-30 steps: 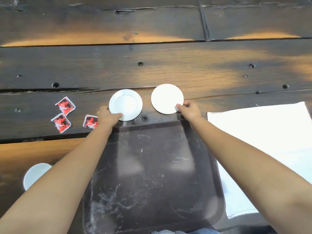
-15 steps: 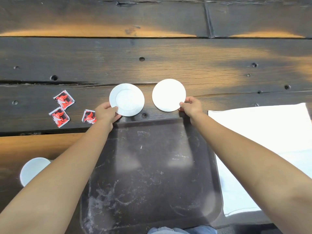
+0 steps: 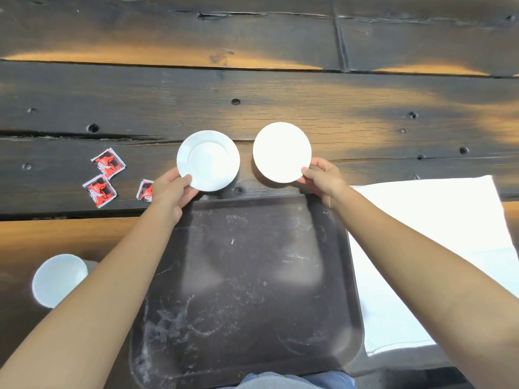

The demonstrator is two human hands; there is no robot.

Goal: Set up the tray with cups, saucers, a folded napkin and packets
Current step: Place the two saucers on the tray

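Two white saucers sit just beyond the far edge of a dark scuffed tray (image 3: pixel 247 276). My left hand (image 3: pixel 171 189) pinches the near rim of the left saucer (image 3: pixel 208 160), thumb on top. The right saucer (image 3: pixel 282 152) is pinched at its near right rim by my right hand (image 3: pixel 323 178). Both saucers look lifted slightly off the wood. Three red packets (image 3: pixel 108 163) (image 3: pixel 99 190) (image 3: pixel 145 190) lie to the left of my left hand. A white napkin (image 3: pixel 438 220) is spread flat right of the tray. One white cup (image 3: pixel 57 279) stands at the near left, partly behind my left forearm.
The table is dark worn wood with planks, knots and a long crack at the left (image 3: pixel 84 135). A lighter wooden strip (image 3: pixel 70 234) runs along the near left. Blue fabric of my clothing (image 3: pixel 292 381) shows at the bottom edge.
Both hands have changed their hold on the saucers' near rims, and the saucers have risen a little from the table and shifted toward the tray. The camera has tilted slightly.
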